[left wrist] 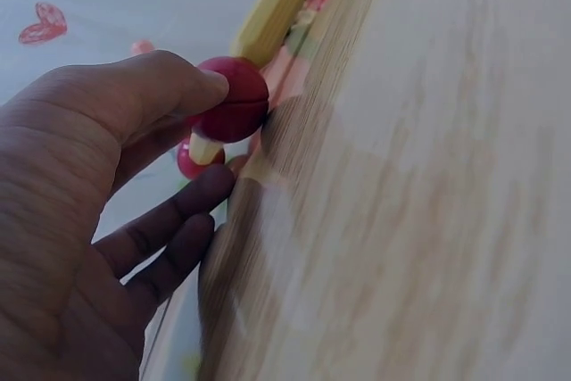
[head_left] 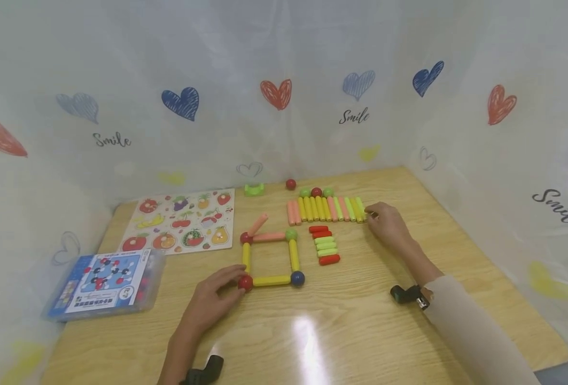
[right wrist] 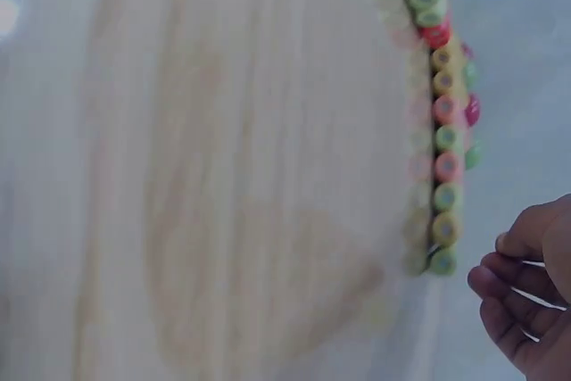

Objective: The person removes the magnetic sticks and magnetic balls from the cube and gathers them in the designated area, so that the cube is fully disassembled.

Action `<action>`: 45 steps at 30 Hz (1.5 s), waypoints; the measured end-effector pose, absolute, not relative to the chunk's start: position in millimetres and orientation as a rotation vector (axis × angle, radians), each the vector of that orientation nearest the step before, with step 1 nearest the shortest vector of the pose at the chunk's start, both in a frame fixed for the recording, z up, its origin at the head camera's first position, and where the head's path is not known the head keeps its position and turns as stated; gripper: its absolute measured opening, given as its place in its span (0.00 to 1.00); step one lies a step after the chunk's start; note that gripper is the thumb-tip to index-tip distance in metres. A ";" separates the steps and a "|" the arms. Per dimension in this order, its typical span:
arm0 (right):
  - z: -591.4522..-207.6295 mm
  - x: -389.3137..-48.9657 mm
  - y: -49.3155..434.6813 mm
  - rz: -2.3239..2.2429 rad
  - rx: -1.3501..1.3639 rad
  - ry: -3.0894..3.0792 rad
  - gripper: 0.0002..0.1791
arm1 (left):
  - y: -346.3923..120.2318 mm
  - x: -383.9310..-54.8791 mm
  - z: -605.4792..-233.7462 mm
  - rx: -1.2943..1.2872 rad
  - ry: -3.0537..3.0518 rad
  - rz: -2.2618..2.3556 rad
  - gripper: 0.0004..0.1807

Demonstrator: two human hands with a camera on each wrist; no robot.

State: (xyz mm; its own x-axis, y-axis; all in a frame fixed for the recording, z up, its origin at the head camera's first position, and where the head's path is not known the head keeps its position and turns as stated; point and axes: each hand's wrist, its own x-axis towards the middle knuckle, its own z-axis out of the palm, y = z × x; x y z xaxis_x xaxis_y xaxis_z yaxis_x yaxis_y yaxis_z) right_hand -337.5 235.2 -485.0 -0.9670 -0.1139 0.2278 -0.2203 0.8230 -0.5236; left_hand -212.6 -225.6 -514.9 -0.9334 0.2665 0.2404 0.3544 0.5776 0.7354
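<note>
A square frame of rods joined by balls lies on the table, with a yellow rod [head_left: 271, 280] along its near side. My left hand [head_left: 214, 297] holds the red ball [head_left: 246, 283] at its near-left corner; in the left wrist view the thumb presses on that ball [left wrist: 234, 100]. A blue ball [head_left: 297, 278] and a green ball [head_left: 290, 235] form the right corners. From the far-left red ball [head_left: 246, 237], a loose-ended pink rod [head_left: 258, 225] angles outward. My right hand [head_left: 387, 224], fingers loosely bent and holding nothing, is beside the right end of a row of coloured rods [head_left: 318, 208].
Short red and green rods [head_left: 326, 242] lie in a column below the row. Behind it are several balls [head_left: 316, 192] and a green curved piece [head_left: 254, 190]. A fruit-picture board [head_left: 183, 222] and a plastic case [head_left: 106, 283] occupy the left. Printed curtains [head_left: 312, 133] enclose the table.
</note>
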 end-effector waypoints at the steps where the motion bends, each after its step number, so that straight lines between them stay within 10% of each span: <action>1: -481.5 -336.6 230.0 0.832 0.279 -2.807 0.15 | -225.2 -212.8 -514.8 -0.538 -2.694 -1.294 0.18; 18: -438.2 -334.4 40.2 1.034 1.110 -2.608 0.22 | -221.3 -213.4 -516.1 -0.605 -2.683 -1.255 0.19; 35: -466.5 -309.8 24.5 0.556 1.503 -2.421 0.03 | -221.2 -216.4 -513.4 -0.561 -2.714 -1.247 0.20; 45: -463.0 -294.4 54.4 0.795 1.256 -2.379 0.07 | -221.9 -212.7 -511.1 -0.542 -2.725 -1.232 0.19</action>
